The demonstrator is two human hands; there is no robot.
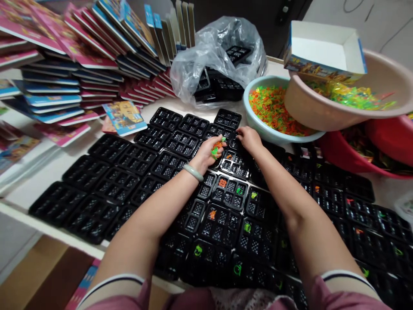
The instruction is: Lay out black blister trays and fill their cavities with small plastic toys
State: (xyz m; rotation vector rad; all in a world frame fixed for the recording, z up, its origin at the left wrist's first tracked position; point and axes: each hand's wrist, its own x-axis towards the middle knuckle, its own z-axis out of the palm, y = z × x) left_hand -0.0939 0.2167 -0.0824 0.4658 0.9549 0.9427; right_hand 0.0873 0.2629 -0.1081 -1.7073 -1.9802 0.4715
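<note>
My left hand (209,151), with a pale bangle (193,172) at its wrist, is closed round a bunch of small green and orange plastic pieces (217,149). My right hand (249,138) reaches down over a black compartment tray (237,163), its fingers drawn together; whether anything sits between them is too small to see. Beneath both hands lie rows of these black trays. Single pieces rest in some compartments, such as an orange piece (222,183) and a green piece (239,190). Trays on the left, such as the black tray (108,148), show no coloured pieces.
Behind the trays a clear plastic bag (222,51) holds more black trays. A light blue basin (250,101) full of orange and green pieces stands at right, beside a beige basin (322,105), an open box (322,54) and a red basin (342,157). Stacked boxes (53,99) fill the left.
</note>
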